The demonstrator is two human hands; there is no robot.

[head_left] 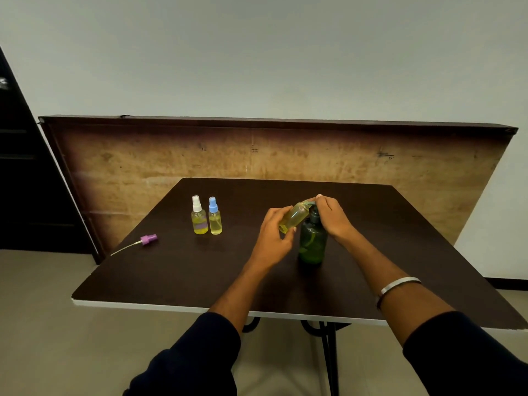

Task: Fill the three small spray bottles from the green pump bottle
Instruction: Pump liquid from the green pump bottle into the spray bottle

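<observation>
Two capped spray bottles stand side by side, nearly touching, at the tabletop's (177,281) far left: white-capped bottle (199,215) and blue-capped bottle (215,216), both holding yellowish liquid. White-capped one has a purple band across its body; no text readable on it or on anything else.

Third small bottle (294,217), uncapped, is off the tabletop, tilted with its mouth up-right against the nozzle of the green pump bottle (313,242). Left hand (273,238) grips it, fingers curled round the lower body. It also holds yellowish liquid.

Right hand (333,217) sits over the pump head, fingers curled down onto it; pump head mostly hidden under the hand, so exact finger contact unclear. Green bottle stands upright, right of center.

Purple spray head (148,239) with its dip tube (125,248) lies flat near the left edge, the tube tip reaching close to that edge. Well apart from both hands.

Room: open surface across the near half in front of the hands, also right of the green bottle and behind it to the far edge. Near edge is white-trimmed. A wooden board (285,155) stands upright just beyond the far edge. Metal bangle (397,287) on the right forearm, dark sleeves on both arms.
</observation>
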